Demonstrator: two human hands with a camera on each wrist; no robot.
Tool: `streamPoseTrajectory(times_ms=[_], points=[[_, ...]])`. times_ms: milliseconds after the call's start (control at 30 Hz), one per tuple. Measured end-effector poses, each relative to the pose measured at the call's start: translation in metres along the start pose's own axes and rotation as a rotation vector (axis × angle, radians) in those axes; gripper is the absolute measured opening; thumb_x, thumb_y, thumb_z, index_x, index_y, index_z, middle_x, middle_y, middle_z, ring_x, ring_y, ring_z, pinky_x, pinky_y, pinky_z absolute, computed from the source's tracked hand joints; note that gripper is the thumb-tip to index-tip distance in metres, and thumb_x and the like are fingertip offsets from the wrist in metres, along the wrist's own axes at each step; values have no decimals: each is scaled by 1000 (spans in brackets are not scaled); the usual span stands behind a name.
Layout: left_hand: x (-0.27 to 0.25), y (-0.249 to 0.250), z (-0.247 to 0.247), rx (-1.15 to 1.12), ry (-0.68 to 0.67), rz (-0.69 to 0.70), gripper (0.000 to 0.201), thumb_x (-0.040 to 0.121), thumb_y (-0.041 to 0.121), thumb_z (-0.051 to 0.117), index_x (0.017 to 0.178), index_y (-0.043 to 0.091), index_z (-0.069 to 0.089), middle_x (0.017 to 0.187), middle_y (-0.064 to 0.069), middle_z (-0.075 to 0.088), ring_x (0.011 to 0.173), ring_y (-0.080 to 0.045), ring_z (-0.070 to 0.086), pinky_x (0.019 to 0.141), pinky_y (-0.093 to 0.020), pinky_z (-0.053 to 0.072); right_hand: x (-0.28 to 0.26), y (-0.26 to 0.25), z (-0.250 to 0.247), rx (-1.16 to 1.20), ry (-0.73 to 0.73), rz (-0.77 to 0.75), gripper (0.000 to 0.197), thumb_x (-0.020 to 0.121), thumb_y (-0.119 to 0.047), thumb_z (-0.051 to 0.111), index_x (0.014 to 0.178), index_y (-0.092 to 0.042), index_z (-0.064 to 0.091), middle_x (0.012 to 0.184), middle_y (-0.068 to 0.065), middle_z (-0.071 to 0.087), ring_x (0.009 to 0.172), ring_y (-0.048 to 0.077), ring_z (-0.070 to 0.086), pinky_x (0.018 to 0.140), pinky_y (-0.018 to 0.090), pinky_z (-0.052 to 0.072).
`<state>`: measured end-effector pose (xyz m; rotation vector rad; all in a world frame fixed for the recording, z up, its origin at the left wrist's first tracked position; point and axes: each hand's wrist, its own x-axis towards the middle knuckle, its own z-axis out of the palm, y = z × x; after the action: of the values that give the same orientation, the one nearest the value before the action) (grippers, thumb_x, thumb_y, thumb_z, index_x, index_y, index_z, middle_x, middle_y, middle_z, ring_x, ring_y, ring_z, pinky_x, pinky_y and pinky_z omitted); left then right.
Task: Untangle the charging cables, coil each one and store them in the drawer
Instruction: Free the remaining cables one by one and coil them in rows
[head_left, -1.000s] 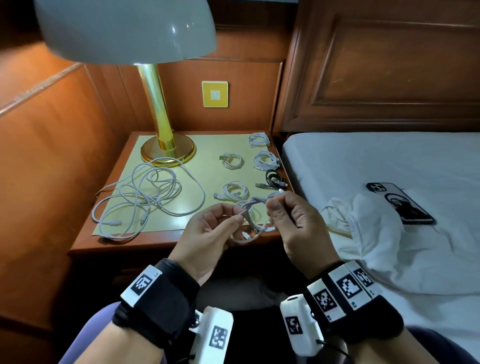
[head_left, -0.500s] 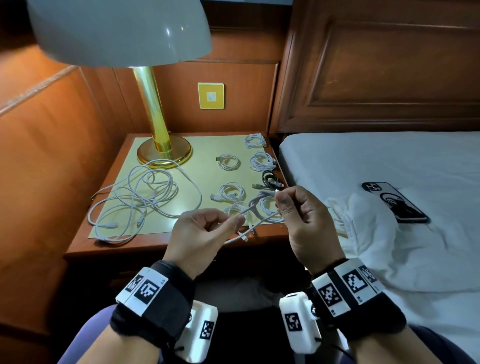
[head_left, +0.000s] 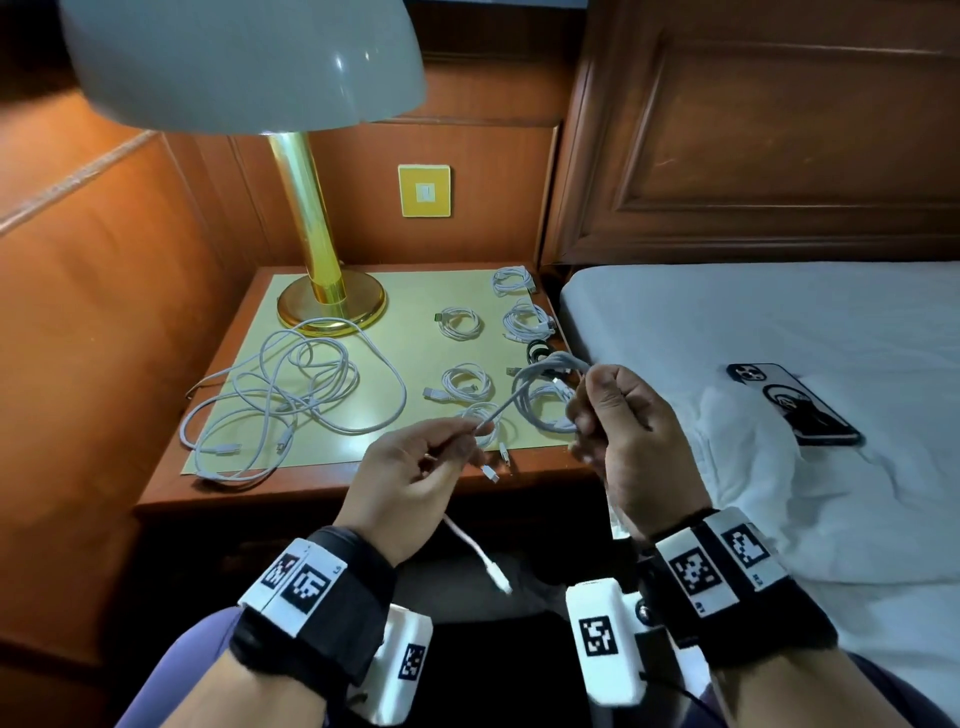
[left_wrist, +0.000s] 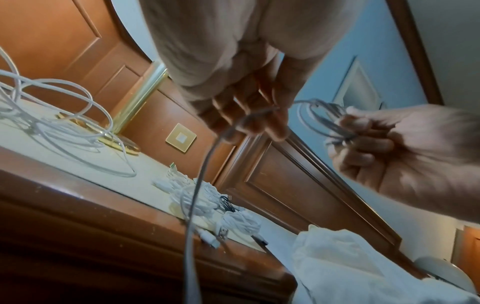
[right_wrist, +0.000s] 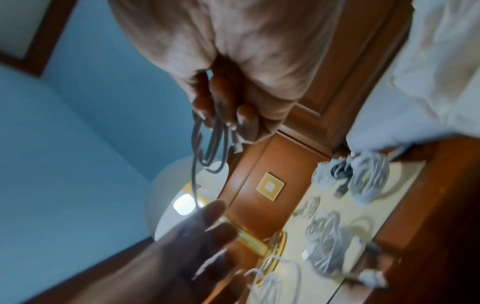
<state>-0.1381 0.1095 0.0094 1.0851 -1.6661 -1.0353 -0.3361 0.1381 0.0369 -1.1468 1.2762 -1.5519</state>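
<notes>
Right hand (head_left: 621, 421) clamps the coiled loops of a white cable (head_left: 540, 395); left hand (head_left: 415, 467) pinches its tail, seemingly loosely, near the worktop (head_left: 171, 488).

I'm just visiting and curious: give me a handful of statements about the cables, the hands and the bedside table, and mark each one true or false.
1. The right hand holds a bundle of loops of the white cable. True.
2. The left hand is empty. False: its grip pinches the same cable, whose free end hangs below it.
3. A loose tangle of white cables lies on the nightstand near the lamp. True.
4. All the small coils on the nightstand are white. False: one black coil lies among them.
5. A phone lies on the nightstand. False: it lies on the bed.
</notes>
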Motion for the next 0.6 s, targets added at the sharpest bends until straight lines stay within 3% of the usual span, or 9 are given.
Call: streamPoseTrajectory(times_ms=[67, 167, 333, 433, 500, 600], points=[[-1, -3, 5, 87, 40, 69, 18, 93, 7, 68, 102, 18, 79, 95, 9, 73, 92, 0, 67, 84, -16, 52, -2, -5, 6, 177, -48, 128, 33, 106, -28, 43, 78, -14, 51, 62, -1, 46, 52, 11, 37, 50, 24, 33], [-2, -5, 12, 111, 112, 62, 17, 89, 8, 72, 94, 23, 77, 88, 7, 65, 82, -2, 62, 76, -9, 46, -6, -6, 13, 313, -103, 225, 32, 106, -25, 39, 78, -11, 45, 61, 0, 44, 45, 8, 33, 47, 23, 29], [-3, -3, 20, -215, 119, -110, 21, 92, 1, 66, 92, 18, 79, 82, -3, 77, 79, -15, 72, 81, -28, 57, -8, -1, 21, 430, -135, 312, 31, 104, -29, 40, 78, -13, 45, 59, 0, 46, 40, 7, 26, 43, 21, 27], [-7, 4, 20, -265, 62, -49, 33, 93, -2, 63, 95, 26, 80, 93, -4, 78, 94, -18, 73, 91, -34, 56, -9, 2, 25, 385, -153, 280, 32, 102, -32, 42, 78, -12, 48, 62, 1, 49, 41, 8, 26, 44, 21, 26], [-10, 10, 17, -317, 13, -27, 28, 88, 1, 61, 103, 19, 78, 100, -3, 78, 105, -18, 72, 95, -31, 55, -9, 6, 26, 336, -156, 217, 33, 97, -35, 47, 76, -10, 51, 65, 5, 47, 42, 8, 26, 46, 23, 22], [-15, 14, 15, -307, -41, 13, 25, 86, 11, 60, 106, 12, 76, 104, -2, 78, 106, -19, 71, 95, -31, 55, -8, 13, 23, 162, -125, 129, 38, 96, -44, 54, 75, -12, 56, 60, 2, 43, 44, 9, 32, 46, 23, 25]])
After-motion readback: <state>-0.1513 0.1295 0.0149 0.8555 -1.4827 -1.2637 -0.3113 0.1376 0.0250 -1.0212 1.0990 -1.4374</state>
